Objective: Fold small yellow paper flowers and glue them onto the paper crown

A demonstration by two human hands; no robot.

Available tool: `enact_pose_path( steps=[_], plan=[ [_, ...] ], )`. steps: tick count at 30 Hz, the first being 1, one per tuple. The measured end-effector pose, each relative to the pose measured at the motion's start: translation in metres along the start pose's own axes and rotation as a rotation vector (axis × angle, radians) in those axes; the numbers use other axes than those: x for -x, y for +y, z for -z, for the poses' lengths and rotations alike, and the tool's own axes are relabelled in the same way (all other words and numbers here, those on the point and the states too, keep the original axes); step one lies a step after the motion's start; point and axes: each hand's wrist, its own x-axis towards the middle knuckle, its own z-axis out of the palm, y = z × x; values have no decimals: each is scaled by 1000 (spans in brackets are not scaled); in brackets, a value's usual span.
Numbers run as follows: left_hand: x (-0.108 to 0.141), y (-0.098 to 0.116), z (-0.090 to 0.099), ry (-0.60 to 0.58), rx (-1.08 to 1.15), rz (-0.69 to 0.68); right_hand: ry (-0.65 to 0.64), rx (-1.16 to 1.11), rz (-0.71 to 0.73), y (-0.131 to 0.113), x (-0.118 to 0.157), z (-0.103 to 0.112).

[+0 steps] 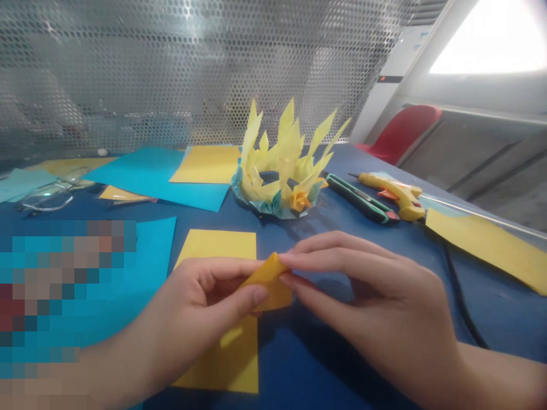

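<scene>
Between my two hands is a small folded piece of yellow-orange paper (276, 290), pointed at its top. My left hand (213, 296) pinches its left side, with the thumb across the front face. At the upper right edge, the thumb and fingertips of my right hand (363, 296) close on the paper. Below them a yellow paper sheet (226, 364) lies flat, partly covered by my left hand. Beyond my hands stands a paper crown (286, 159) with pale yellow spikes, a blue-green crumpled base and an orange paper flower (300, 199) on its front.
Right of the crown lie a green box cutter (361, 198) and a yellow glue gun (395, 191) with a black cord. A yellow strip (482, 242) is at the right edge. Blue sheets (162, 173) and eyeglasses (49, 196) lie left. A perforated metal panel (171, 74) rises behind.
</scene>
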Motion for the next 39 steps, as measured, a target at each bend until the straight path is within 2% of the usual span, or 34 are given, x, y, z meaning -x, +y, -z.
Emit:
enact_pose_path(
  steps=[4,12,15,21,30,33,39],
  plan=[
    [2,-2,-1,-14,-73,-35,-17,28,-17,0,0,0],
    [0,-3,0,-13,-268,-94,-130,1,10,1,-3,-3],
    [0,-3,1,-31,-263,-104,-132,1,25,1,-2,-4],
    [2,-6,0,8,-241,-120,-148,13,45,3,-2,-1],
    [2,-5,1,-13,-109,-43,-153,59,177,1,-3,6],
    [1,-5,0,-1,-147,-59,-183,-1,115,1,-5,6],
    [3,-6,0,-3,-320,-137,-227,-134,-202,4,-6,-1]
  ],
)
